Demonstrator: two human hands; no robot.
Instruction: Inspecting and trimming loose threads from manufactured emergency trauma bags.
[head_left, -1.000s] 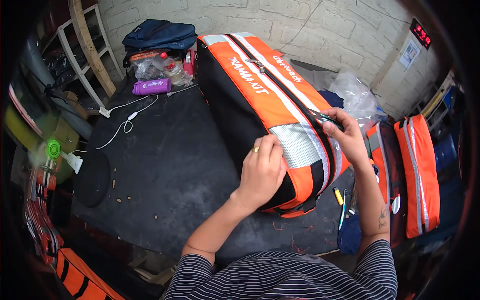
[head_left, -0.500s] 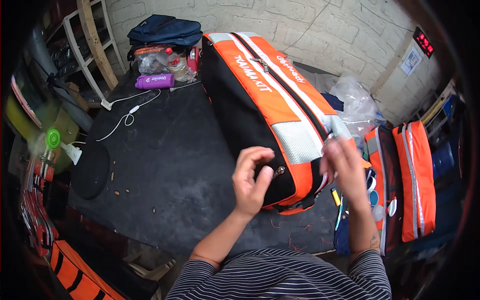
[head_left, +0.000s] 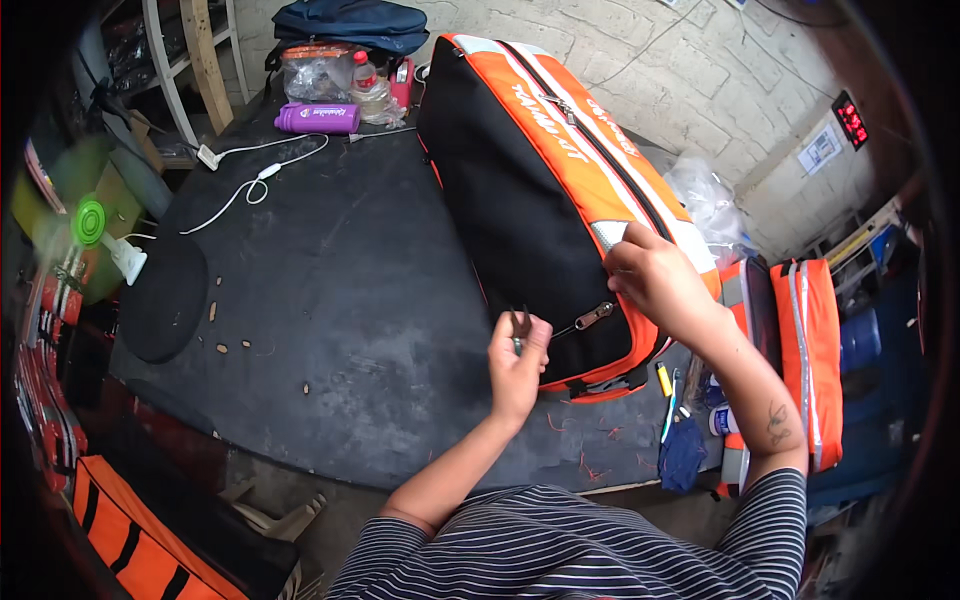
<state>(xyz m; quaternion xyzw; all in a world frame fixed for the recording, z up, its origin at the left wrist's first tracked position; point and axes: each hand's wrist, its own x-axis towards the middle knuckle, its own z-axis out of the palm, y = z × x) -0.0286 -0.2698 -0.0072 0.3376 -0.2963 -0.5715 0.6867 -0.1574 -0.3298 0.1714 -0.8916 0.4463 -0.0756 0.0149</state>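
Observation:
A large black and orange bag (head_left: 520, 170) with a long top zipper and silver-white strips stands tilted on the dark table. My left hand (head_left: 517, 375) is closed beside its lower black side, around small snips (head_left: 521, 322) whose two dark pointed blades stick up past the fingers. Just right of it, a zipper pull (head_left: 594, 317) lies on the bag's near end. Across the bag's top edge, by the grey mesh patch (head_left: 611, 235), my right hand (head_left: 655, 282) has its fingers bent and pinched together against the orange seam. Whatever is between those fingertips is hidden.
Two orange bags (head_left: 808, 350) stand at the right, near a yellow lighter (head_left: 664, 379) and a dark blue cloth (head_left: 682, 453). A purple bottle (head_left: 317, 118), a white cable (head_left: 262, 180) and a navy backpack (head_left: 350, 27) sit at the back left. Thread scraps (head_left: 592, 468) lie in front.
My right hand has moved left from the bag's near top corner to its side seam. The left hand, bare and loosely curled before, now holds the snips. The view has shifted.

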